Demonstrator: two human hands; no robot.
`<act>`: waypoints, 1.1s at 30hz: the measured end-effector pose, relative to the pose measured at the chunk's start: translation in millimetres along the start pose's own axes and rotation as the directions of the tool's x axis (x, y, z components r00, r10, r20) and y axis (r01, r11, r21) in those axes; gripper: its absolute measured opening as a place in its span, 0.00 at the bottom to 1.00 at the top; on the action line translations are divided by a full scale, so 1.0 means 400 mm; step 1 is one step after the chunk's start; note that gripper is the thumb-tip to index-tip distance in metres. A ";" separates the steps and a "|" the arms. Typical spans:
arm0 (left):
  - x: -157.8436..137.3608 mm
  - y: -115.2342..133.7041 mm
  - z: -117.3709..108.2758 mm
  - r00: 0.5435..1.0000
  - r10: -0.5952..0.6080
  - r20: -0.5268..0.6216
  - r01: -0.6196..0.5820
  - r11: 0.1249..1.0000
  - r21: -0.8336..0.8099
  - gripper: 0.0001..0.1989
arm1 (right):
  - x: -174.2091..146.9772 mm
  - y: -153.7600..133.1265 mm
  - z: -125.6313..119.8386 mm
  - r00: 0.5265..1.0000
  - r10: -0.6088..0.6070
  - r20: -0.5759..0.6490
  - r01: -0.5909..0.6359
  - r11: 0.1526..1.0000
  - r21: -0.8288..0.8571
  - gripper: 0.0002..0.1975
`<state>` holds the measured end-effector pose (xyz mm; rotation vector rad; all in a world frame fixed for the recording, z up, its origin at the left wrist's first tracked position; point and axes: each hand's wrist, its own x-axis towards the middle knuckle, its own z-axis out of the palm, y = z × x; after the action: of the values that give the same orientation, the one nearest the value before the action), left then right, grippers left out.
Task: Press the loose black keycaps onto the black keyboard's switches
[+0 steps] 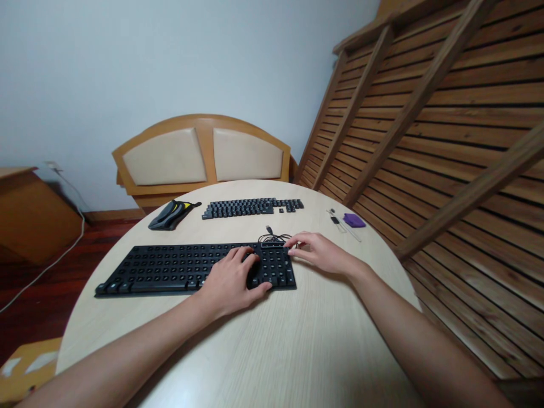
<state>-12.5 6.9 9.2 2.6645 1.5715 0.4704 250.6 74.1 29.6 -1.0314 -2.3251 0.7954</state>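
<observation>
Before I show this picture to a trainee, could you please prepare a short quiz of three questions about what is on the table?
1. Which hand is nearer to the purple item?
2. True or false: the loose keycaps lie farther from the person than the keyboard.
3. Where is the USB plug? (a) before the keyboard's near edge; (b) past its far edge; (c) on top of it.

Key: 1. the right hand; 2. true; 3. b.

Padded headboard (207,148), slatted wooden frame (425,141), possibly a cardboard box (32,357).
</observation>
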 end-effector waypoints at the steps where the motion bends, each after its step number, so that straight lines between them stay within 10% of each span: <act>1: -0.001 0.000 0.002 1.000 0.000 -0.008 0.000 1.000 0.004 0.26 | 0.001 -0.003 0.005 1.000 -0.003 0.021 0.002 1.000 0.013 0.09; 33: -0.002 0.011 0.015 0.986 0.164 -0.038 -0.167 0.982 -0.090 0.20 | 0.005 -0.030 0.027 0.988 -0.083 0.130 0.083 0.997 0.000 0.10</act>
<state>-7.5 4.6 4.0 2.7407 1.3054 0.5758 236.5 65.7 30.2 -0.9028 -2.4629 0.8472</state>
